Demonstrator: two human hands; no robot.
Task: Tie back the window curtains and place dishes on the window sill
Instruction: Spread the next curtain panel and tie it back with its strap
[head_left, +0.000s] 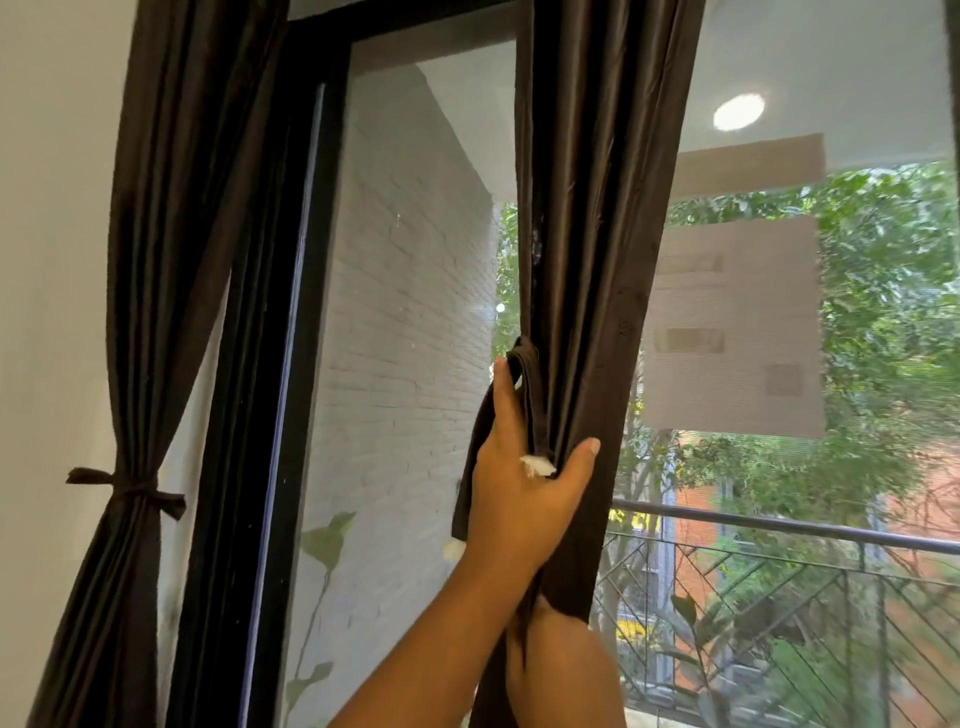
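Left hand (519, 483) grips the right curtain (597, 208) at centre, tie strap (531, 400) looped over its fingers (501, 387). Right hand, at 6 o'clock, hides behind fabric: grip unclear. Left curtain (140, 260) at 9 o'clock is tied.

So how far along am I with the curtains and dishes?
Done: the dark brown fabric curtain on the left is tied back. In hand: your left hand gathers the second dark brown curtain, its matching fabric tie strip not yet knotted. Left: knot it; no dishes or sill in view.
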